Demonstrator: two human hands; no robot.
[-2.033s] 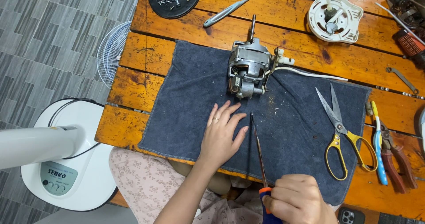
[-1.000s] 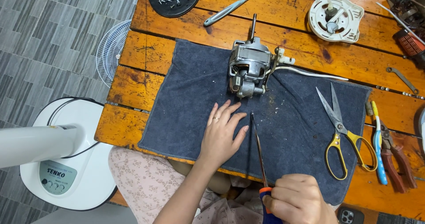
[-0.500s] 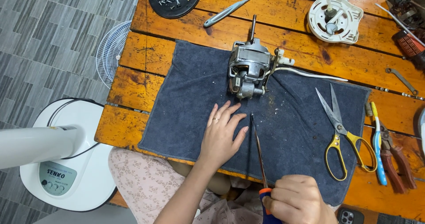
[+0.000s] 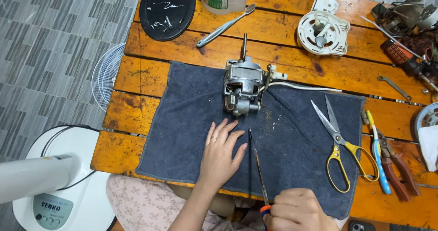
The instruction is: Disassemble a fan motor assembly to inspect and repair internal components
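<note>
While left hand (image 4: 220, 154) lies open, flat on cloth (image 4: 182, 135), right hand (image 4: 299, 211) fists screwdriver (image 4: 258, 169)

Yellow-handled scissors (image 4: 340, 142), spoon (image 4: 224, 26), white fan base (image 4: 68, 199).

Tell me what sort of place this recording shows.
Probably a home or small-shop repair bench for electric fans. A bare metal fan motor sits on a dark blue cloth over an orange wooden slatted table, with yellow-handled scissors alongside and a white fan base on the tiled floor.
</note>
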